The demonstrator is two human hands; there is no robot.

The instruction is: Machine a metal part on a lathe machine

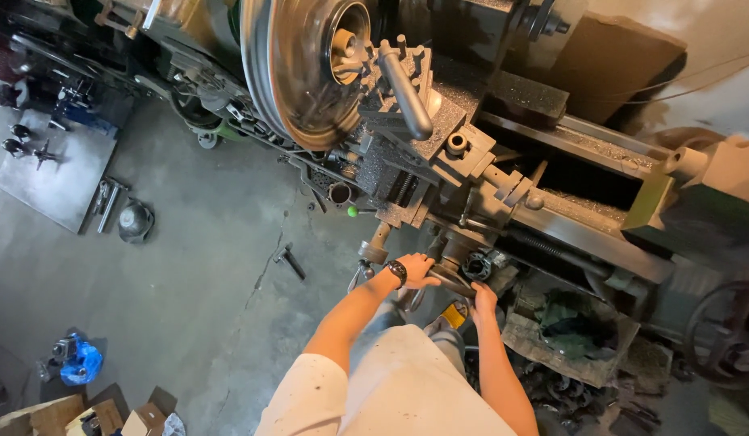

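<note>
A view from above, looking down the wearer's own arms toward a metal lathe. Nearest, two bare forearms are extended from short white sleeves. The left hand [417,270], with a dark watch at the wrist, is laid over the top of the carriage handwheel [454,274] with fingers curled on it. The right hand [483,301] is cupped under the wheel's lower right edge (whether its fingers close fully cannot be told). The handwheel is set on the front of the lathe's apron, just below the carriage. Beyond it, the dark tool post [407,121] with a long grey lever [407,89] is seen close against a large bright metal disc [298,69] held at the spindle. Judged from this, the wheel is best turned slowly and evenly, with both hands kept low and away from the disc. To the left, a cracked concrete floor [189,266] is scattered with tools, a grey plate [56,173] and a blue bag [80,361].
</note>
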